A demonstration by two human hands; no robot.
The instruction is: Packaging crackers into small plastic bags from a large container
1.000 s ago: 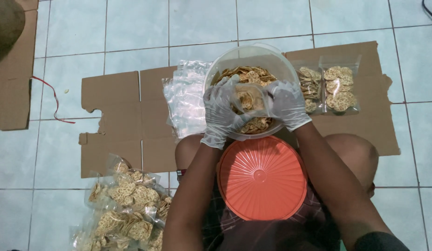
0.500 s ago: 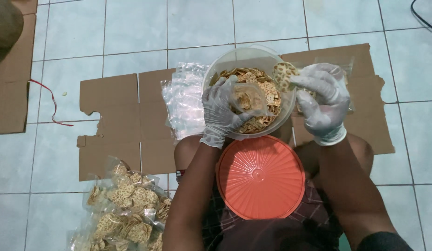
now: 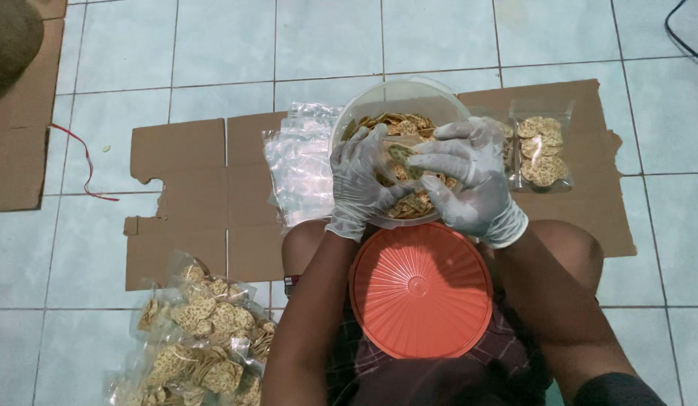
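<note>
Head | round speckled crackers fill clear tub; left hand, right hand pinch small bag

Clear tub of round crackers

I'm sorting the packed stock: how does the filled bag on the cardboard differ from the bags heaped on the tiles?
The filled bag on the cardboard lies flat and alone, beyond the right hand; the heaped bags overlap in a crumpled pile on the floor tiles at lower left. The single bag's crackers spread in one layer; the pile's crowd together. Both are clear plastic holding round, tan crackers.
</note>
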